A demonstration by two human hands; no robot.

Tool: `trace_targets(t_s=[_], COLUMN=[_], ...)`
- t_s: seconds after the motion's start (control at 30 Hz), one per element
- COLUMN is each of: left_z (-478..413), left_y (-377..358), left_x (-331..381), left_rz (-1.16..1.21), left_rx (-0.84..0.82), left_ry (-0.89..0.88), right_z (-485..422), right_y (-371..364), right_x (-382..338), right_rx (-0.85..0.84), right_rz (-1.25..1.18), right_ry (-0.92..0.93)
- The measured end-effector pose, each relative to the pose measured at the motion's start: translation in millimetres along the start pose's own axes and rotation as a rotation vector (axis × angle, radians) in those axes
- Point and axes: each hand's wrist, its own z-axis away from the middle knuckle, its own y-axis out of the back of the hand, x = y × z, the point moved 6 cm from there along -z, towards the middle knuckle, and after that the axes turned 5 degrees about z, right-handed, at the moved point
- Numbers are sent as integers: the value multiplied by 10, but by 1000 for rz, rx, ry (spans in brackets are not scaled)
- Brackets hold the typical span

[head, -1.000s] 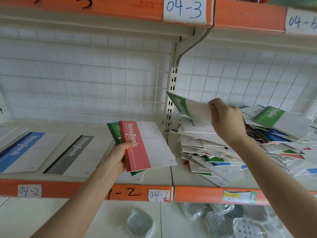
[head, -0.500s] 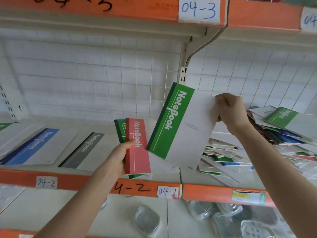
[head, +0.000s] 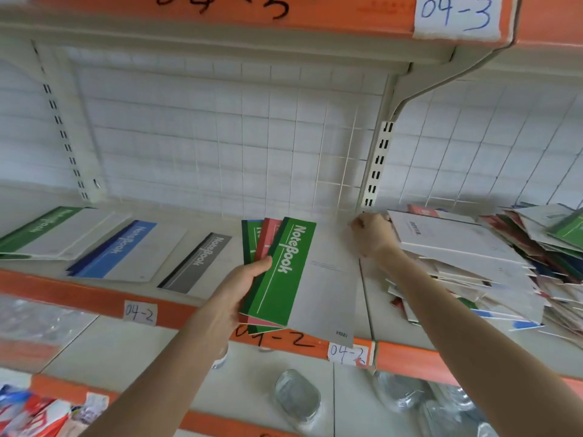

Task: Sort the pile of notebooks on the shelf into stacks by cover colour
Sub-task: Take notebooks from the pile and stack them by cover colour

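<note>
The gathering step is in hand. Above the shelf the left hand grips a fan of three notebooks, thumb across the covers: a green notebook on top, a red notebook beneath. The right hand is curled at the top one's far corner, beside the pile; whether it pinches, I cannot tell. Next, probably: carry the greens to the green stack, far left.

Cream shelving with orange front edges
Backs onto white wire grid, hangs from slotted uprights, bears handwritten labels.
</note>
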Motion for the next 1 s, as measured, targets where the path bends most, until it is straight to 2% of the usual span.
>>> trace_targets(t_s=[0.13, 0.23, 0.3, 0.37, 0.5, 0.6, 0.8, 0.9, 1.0], left_z=[41, 46, 40, 9, -83, -137, -224, -314, -403], left_y=[275, 491, 624, 788, 1200, 1586, 2426, 2723, 2926], left_x=[31, 85, 155, 223, 358, 443, 692, 849, 972], left_rz=[58, 103, 132, 152, 166, 161, 258, 142, -88], left_rx=[79, 109, 114, 128, 144, 147, 71, 27, 42], left_ry=[-1, -3, -25, -53, -73, -37, -12, -77, -143], right_z=[69, 266, 422, 513, 534, 518, 623, 692, 728], right_y=[-317, -622, -815, -994, -1347, -1595, -2120, -2321, -2433], right_x=[-123, -300, -456, -618, -975, -1249, -1930, -2213, -2376], right_rx=[-129, -409, -585, -654, -553, -430, -297, -221, -153], right_rz=[-347, -420, -451, -530, -768, -757, -839, -826, -848], right_ry=[-131, -185, -146, -119, -180, -229, -301, -281, -279])
